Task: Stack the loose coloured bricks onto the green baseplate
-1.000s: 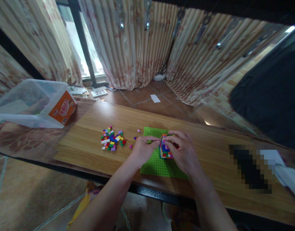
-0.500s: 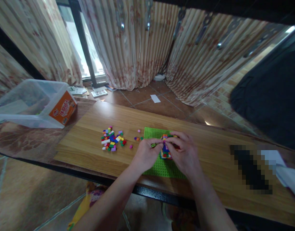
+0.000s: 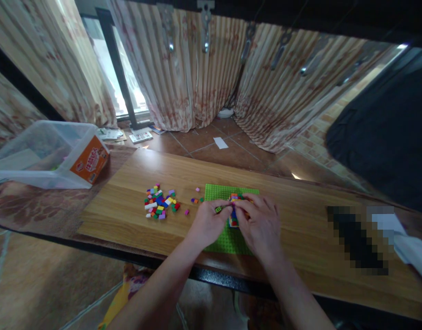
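Note:
A small structure of colorful toy building bricks (image 3: 233,222) stands on a green studded baseplate (image 3: 227,243). My left hand (image 3: 209,224) reaches in from the left, thumb and index finger closed against the structure's upper part. A small bright-green patch shows between that thumb and finger; whether it is a brick or the baseplate I cannot tell. From the right, my right hand (image 3: 262,224) grips the same structure, its thumb and index tips meeting those of the left. The fingers hide much of the structure, and any single brick between the tips is too small to make out.
Left of the baseplate lies a pile of loose bricks (image 3: 160,201), with several strays nearer the plate. A clear plastic bin (image 3: 64,178) with an orange label stands at the wooden table's (image 3: 121,224) left end. White paper (image 3: 412,252) lies at the right, beside a pixelated dark object.
My right hand's fingers have drawn in lower and closer over the structure. My left hand stays almost in place. The view has shifted slightly.

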### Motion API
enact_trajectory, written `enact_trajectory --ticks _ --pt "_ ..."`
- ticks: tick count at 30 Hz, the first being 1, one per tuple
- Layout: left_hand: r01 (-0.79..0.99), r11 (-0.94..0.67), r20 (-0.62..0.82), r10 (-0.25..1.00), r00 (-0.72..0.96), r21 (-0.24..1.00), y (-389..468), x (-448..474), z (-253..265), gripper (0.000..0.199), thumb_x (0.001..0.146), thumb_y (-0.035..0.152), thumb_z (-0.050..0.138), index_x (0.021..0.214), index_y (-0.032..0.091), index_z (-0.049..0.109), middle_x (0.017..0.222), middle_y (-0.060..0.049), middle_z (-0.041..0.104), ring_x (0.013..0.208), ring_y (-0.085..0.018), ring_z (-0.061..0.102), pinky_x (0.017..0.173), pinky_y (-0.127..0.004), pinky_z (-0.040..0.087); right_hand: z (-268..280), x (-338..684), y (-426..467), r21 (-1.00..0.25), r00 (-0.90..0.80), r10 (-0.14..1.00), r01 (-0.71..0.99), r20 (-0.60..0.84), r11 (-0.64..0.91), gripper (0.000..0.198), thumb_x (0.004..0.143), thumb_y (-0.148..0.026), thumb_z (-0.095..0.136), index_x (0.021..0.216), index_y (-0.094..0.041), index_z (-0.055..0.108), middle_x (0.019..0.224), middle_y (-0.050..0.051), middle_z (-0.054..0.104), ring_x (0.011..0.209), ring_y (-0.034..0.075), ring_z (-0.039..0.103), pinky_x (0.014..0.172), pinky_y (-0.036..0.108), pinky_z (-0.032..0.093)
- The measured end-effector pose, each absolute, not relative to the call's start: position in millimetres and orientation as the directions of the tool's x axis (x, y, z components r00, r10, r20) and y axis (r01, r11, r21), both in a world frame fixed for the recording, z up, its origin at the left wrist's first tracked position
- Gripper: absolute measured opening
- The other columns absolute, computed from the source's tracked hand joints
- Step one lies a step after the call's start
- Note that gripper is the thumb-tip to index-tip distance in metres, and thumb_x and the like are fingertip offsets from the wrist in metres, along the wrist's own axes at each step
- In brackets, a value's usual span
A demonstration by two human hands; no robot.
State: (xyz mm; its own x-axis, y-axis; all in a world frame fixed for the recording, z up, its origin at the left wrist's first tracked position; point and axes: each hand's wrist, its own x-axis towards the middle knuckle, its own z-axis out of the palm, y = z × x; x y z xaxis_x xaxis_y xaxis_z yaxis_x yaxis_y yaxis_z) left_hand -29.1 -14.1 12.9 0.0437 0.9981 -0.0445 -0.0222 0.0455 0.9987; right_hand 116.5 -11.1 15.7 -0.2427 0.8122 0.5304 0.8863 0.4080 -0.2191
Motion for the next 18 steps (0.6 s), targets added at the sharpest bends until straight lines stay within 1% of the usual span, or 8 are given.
enact_trajectory --ticks 2,3,5,7,10,13,16,18 --pt "-0.183 0.181 -0.181 0.983 0.022 0.966 -14.4 -29.7 19.8 0.017 0.08 0.029 0.065 0.077 0.016 0.075 0.062 0.0 0.062 0.055 -0.009 0.053 0.054 -0.02 0.042 11.8 118.0 -10.5 -0.305 -0.2 0.797 0.849 0.57 0.431 0.015 0.089 -0.024 0.058 0.092 -0.027 0.073 0.106 0.005 0.069 0.099 0.025 0.058 0.086 0.045 0.042" --pt "-0.281 0.266 -0.27 0.963 0.028 0.922 -14.3 -30.4 23.5 0.021 0.08 0.034 0.067 0.077 0.014 0.074 0.055 0.002 0.055 0.046 -0.006 0.043 0.044 -0.017 0.033 10.8 118.6 -10.4 -0.348 -0.174 0.789 0.826 0.59 0.443 0.015 0.09 -0.024 0.058 0.093 -0.027 0.072 0.106 0.005 0.069 0.098 0.024 0.059 0.087 0.045 0.043" --pt "-0.463 0.392 -0.402 0.912 0.082 0.795 -13.6 -32.9 29.9 0.029 0.08 0.04 0.067 0.081 0.011 0.072 0.052 0.004 0.048 0.039 -0.002 0.029 0.036 -0.015 0.018 11.6 118.6 -10.6 -0.422 -0.12 0.772 0.78 0.624 0.463 0.015 0.09 -0.023 0.058 0.093 -0.026 0.072 0.106 0.005 0.07 0.098 0.023 0.061 0.088 0.045 0.045" --pt "-0.604 0.457 -0.47 0.87 0.15 0.653 -11.9 -35.8 33.9 0.034 0.084 0.042 0.062 0.085 0.009 0.07 0.055 0.003 0.049 0.038 -0.001 0.029 0.034 -0.013 0.014 15.3 116.9 -11.6 -0.48 -0.081 0.762 0.732 0.643 0.483 0.014 0.09 -0.022 0.058 0.093 -0.026 0.071 0.104 0.005 0.07 0.097 0.022 0.062 0.09 0.044 0.046" --pt "-0.761 0.499 -0.506 0.821 0.263 0.415 -8.8 -39.3 35.0 0.037 0.093 0.038 0.049 0.087 0.007 0.067 0.06 -0.002 0.053 0.04 -0.002 0.038 0.032 -0.011 0.02 22.0 111.6 -14.7 -0.531 -0.086 0.758 0.662 0.647 0.529 0.012 0.09 -0.02 0.06 0.094 -0.025 0.07 0.102 0.005 0.071 0.097 0.021 0.064 0.09 0.042 0.049" --pt "-0.872 0.432 -0.502 0.82 0.274 0.229 -6.7 -40.0 34.7 0.035 0.096 0.03 0.043 0.089 0.005 0.066 0.065 -0.005 0.057 0.047 -0.005 0.049 0.036 -0.01 0.034 25.5 105.6 -19.4 -0.538 -0.119 0.745 0.619 0.656 0.572 0.014 0.089 -0.019 0.061 0.096 -0.026 0.07 0.1 0.004 0.072 0.096 0.02 0.065 0.089 0.041 0.05" --pt "-0.934 0.32 -0.498 0.843 0.204 0.158 -6.2 -38.6 37.5 0.032 0.095 0.027 0.044 0.092 0.005 0.067 0.074 -0.01 0.063 0.062 -0.009 0.061 0.053 -0.014 0.051 26.0 100.3 -23.8 -0.522 -0.16 0.729 0.598 0.666 0.608 0.016 0.089 -0.017 0.06 0.097 -0.026 0.07 0.097 0.003 0.073 0.094 0.021 0.066 0.088 0.041 0.051" --pt "-0.952 0.274 -0.486 0.856 0.176 0.138 -6.4 -37.1 40.7 0.031 0.094 0.026 0.045 0.094 0.005 0.068 0.082 -0.012 0.067 0.074 -0.013 0.067 0.066 -0.019 0.056 26.1 97.1 -25.7 -0.523 -0.181 0.728 0.586 0.661 0.62 0.016 0.089 -0.017 0.061 0.097 -0.027 0.069 0.096 0.003 0.073 0.093 0.02 0.066 0.087 0.041 0.051"
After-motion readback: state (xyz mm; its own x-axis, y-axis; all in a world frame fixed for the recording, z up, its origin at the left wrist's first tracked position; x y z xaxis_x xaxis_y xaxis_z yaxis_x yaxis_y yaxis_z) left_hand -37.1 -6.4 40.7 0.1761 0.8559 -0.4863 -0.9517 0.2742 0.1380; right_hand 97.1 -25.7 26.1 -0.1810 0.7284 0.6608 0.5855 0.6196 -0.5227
